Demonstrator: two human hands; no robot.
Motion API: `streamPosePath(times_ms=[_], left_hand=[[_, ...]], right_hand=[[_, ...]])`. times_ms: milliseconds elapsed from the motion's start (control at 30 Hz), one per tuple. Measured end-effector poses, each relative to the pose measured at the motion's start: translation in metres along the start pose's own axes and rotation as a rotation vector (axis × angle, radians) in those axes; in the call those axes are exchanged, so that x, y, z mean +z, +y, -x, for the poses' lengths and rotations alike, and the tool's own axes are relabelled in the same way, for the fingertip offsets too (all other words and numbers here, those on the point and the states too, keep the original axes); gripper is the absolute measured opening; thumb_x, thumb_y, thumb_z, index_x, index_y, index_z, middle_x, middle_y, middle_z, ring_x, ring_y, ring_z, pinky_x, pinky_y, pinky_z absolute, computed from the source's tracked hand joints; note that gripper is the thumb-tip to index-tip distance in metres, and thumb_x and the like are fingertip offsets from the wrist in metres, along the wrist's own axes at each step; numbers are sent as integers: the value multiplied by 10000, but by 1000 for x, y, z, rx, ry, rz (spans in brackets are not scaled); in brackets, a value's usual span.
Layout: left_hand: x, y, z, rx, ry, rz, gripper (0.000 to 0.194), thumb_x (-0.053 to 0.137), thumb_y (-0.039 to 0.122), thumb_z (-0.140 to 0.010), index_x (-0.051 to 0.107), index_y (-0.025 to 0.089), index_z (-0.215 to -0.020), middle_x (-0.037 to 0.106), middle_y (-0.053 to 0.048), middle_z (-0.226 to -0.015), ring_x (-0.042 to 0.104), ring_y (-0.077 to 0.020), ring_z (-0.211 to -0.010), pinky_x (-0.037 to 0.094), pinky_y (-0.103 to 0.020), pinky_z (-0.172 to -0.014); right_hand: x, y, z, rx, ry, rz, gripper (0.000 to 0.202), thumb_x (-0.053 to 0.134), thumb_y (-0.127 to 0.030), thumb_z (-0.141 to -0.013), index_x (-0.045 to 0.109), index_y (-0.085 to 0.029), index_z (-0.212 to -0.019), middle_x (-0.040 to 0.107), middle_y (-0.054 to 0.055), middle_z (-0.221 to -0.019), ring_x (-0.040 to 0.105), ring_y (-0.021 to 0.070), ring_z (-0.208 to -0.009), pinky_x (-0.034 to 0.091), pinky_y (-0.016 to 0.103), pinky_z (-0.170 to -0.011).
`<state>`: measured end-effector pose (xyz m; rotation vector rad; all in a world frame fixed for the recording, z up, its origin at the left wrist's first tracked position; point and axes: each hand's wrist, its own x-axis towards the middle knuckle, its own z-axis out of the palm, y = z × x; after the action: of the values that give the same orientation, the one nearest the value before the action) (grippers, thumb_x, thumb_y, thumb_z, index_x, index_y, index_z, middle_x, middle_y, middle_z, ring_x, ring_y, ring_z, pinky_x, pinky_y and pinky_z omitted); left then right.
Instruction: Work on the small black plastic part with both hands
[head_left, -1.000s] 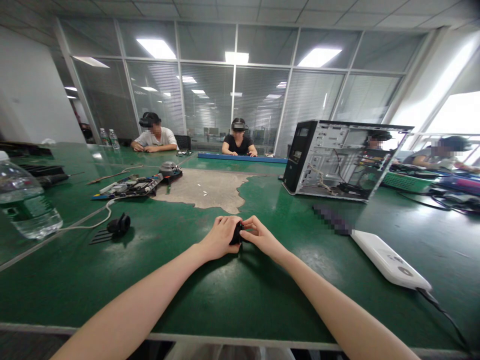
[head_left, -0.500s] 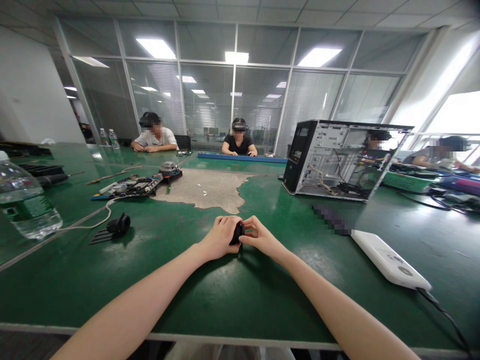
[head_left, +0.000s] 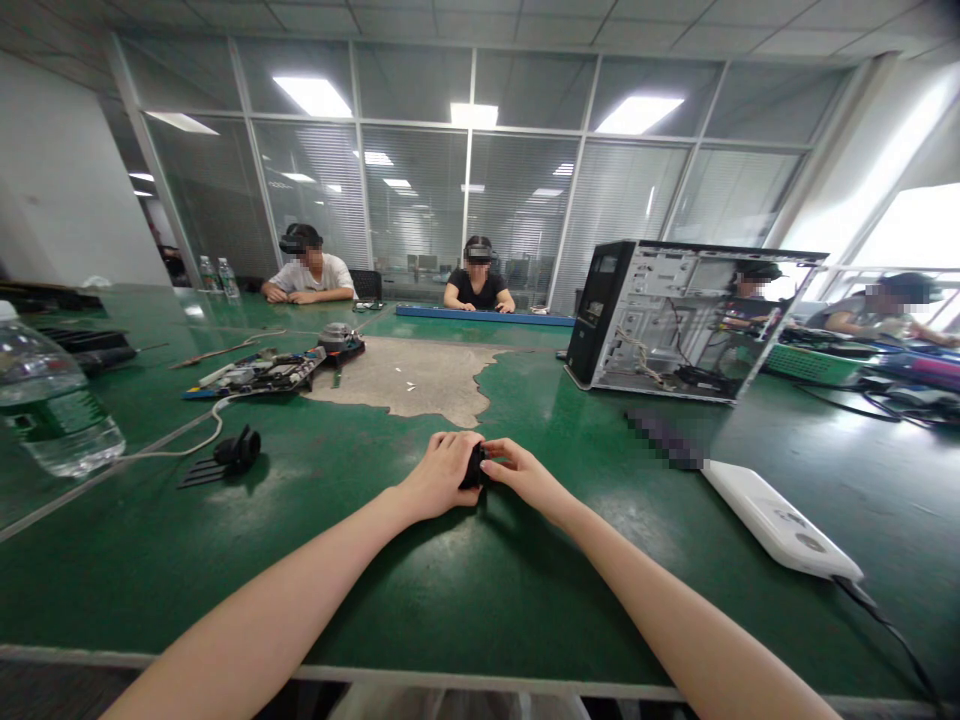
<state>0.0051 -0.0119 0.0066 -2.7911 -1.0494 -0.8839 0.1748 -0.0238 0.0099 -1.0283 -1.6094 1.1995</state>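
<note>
Just in front of me, over the green table [head_left: 465, 590], my left hand [head_left: 439, 475] is wrapped round a small black object [head_left: 472, 468]. Fingers cover much of it, so I cannot tell its kind. From the other side, my right hand [head_left: 517, 472] pinches the object's right side between thumb and fingertips. To the left lies a black plastic part [head_left: 236, 452] with a round body and several flat prongs. On the right, a white power bank [head_left: 780, 515] with a black cable lies on the table.
An open computer case [head_left: 615, 330] stands at the back right. A circuit board [head_left: 262, 375] lies back left, beside a bare grey patch [head_left: 420, 375]. A water bottle [head_left: 56, 400] stands at far left. People sit across the table and at far right, near a green basket [head_left: 817, 362].
My right hand's fingers have shifted slightly on the black object, with the thumb a little higher. My left hand stays in place round it.
</note>
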Motion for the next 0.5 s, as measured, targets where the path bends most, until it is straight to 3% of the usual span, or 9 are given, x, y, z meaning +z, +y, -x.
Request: streamPosePath(times_ms=[133,300,500], left_hand=[[1,-1,0,4,3,5,588,609,198,-615,338,178,-1137,494,-75,-1097,454,-244,-1016,295,-392,-890],[0,-1,0,2,7,15,584,599,199,-632,327,184,-1148,489,-79,-1110,448,-245,-1033,295,-391,-893],[-1,0,0,1,0,9,582,609,214,-634,328,186,-1142,488,-79,-1106,448,-247,-1027,294,-390,-891]], right_hand=[[1,-5,3,-64,-52,-34,387,707,-338,-606,454,-208,-867,545,7,-889,565,153,-827,450,347,-784],[3,-7,3,-84,-14,-20,316,631,-425,-675,463,-202,-823,547,6,-884,558,139,-792,447,337,-776],[0,4,-1,-38,16,5,362,636,-403,-676,468,-200,-924,548,23,-909,557,147,-817,441,358,-802]])
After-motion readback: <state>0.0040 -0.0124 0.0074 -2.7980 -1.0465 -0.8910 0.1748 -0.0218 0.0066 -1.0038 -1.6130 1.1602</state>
